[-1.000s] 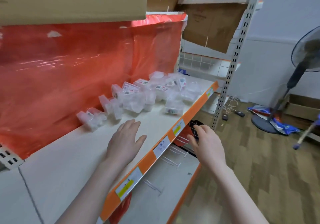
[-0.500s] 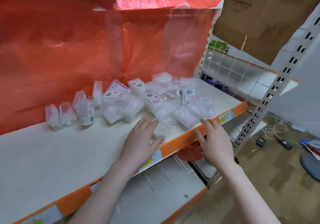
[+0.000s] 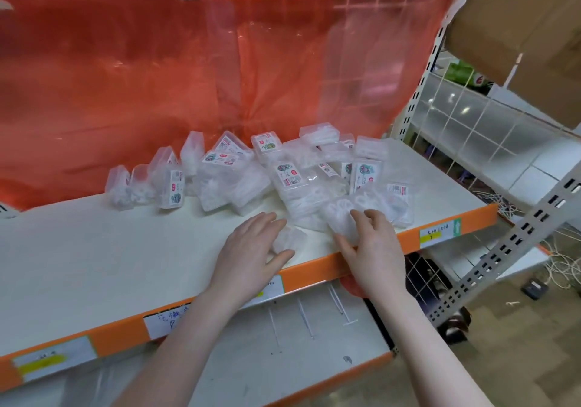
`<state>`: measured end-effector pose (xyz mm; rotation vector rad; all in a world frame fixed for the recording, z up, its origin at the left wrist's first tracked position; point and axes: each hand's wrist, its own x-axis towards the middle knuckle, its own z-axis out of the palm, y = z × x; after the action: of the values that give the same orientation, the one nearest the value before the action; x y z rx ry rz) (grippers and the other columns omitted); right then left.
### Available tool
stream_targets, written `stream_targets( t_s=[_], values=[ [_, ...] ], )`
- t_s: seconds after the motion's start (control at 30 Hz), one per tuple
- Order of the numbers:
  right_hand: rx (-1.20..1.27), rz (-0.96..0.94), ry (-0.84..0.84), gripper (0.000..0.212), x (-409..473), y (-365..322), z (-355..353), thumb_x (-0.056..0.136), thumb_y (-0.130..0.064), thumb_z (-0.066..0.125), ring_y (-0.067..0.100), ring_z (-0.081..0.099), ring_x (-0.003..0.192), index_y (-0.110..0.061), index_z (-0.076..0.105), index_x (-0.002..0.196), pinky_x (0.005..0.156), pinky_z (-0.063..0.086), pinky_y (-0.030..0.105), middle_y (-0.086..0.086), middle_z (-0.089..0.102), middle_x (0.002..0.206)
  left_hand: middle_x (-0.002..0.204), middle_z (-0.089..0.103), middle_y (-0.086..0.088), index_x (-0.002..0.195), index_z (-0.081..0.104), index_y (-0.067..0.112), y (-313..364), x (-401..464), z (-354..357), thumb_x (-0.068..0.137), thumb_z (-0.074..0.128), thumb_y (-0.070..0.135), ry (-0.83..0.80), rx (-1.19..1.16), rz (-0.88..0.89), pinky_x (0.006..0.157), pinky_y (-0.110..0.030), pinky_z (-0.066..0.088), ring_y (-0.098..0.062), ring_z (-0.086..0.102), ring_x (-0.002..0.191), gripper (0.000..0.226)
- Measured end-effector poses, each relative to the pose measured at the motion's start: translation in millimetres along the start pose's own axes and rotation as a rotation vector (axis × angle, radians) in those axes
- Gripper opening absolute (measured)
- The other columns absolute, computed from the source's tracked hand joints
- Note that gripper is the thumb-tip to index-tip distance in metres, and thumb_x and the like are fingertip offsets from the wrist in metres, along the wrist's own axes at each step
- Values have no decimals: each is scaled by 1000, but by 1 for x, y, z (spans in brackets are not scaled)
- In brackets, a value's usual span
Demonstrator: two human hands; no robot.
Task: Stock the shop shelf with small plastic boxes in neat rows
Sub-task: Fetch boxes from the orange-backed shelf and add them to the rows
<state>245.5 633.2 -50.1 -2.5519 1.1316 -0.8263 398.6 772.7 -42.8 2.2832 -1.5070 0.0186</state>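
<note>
- Presently, a loose heap of small plastic boxes (image 3: 292,180) is shown on the white shelf (image 3: 94,249), toward its right half and well back from the orange front edge (image 3: 314,270); no neat row has yet been formed.
- A few boxes at the left of the heap (image 3: 171,186) are stood on edge against the red plastic sheet (image 3: 157,92), which may serve as a backstop for a row.
- The left hand (image 3: 251,252) is laid over one clear box (image 3: 289,239) near the front edge, fingers nearly straight; whether that box is grasped cannot be told.
- The right hand (image 3: 371,249) is curled round another clear box (image 3: 341,221) at the near side of the heap, thumb at one side and fingers at the other, presumably so that it can be lifted out.
- Each box is a clear lidded case, some labelled; small white items are seen inside, too blurred to identify.
- Price tags (image 3: 438,234) are fixed along the front edge.
</note>
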Motion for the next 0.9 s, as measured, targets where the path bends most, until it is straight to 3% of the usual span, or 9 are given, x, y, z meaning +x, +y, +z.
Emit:
stream_targets(
  t_s=[0.37, 0.53, 0.73, 0.9],
  values=[
    [-20, 108, -162, 53, 9, -3, -10, 77, -19, 62, 31, 48, 103, -5, 47, 126, 79, 36, 33, 12, 49, 112, 147, 35, 9, 139, 39, 29, -13, 31, -11, 75, 69, 46, -157, 90, 170, 107, -22, 21, -9, 24, 137, 73],
    [-47, 105, -211, 43, 14, -3, -13, 75, -18, 60, 28, 46, 98, -7, 48, 115, 76, 34, 32, 9, 49, 104, 134, 41, 8, 139, 39, 34, -9, 42, -8, 74, 69, 41, -191, 132, 203, 99, -24, 27, -12, 30, 129, 72],
    [-56, 102, -232, 33, 17, -4, -14, 74, -19, 60, 28, 47, 93, -6, 47, 101, 66, 28, 29, 4, 43, 92, 131, 47, 8, 133, 46, 27, -12, 44, -6, 74, 64, 31, -155, 147, 259, 95, -23, 28, -12, 36, 124, 62],
    [-52, 92, -239, 33, 17, -4, -16, 72, -19, 61, 26, 46, 92, -8, 48, 100, 66, 29, 29, 0, 39, 90, 132, 46, 10, 132, 46, 26, -13, 37, -8, 75, 65, 40, -74, 86, 192, 93, -24, 34, -12, 38, 124, 62]
  ],
)
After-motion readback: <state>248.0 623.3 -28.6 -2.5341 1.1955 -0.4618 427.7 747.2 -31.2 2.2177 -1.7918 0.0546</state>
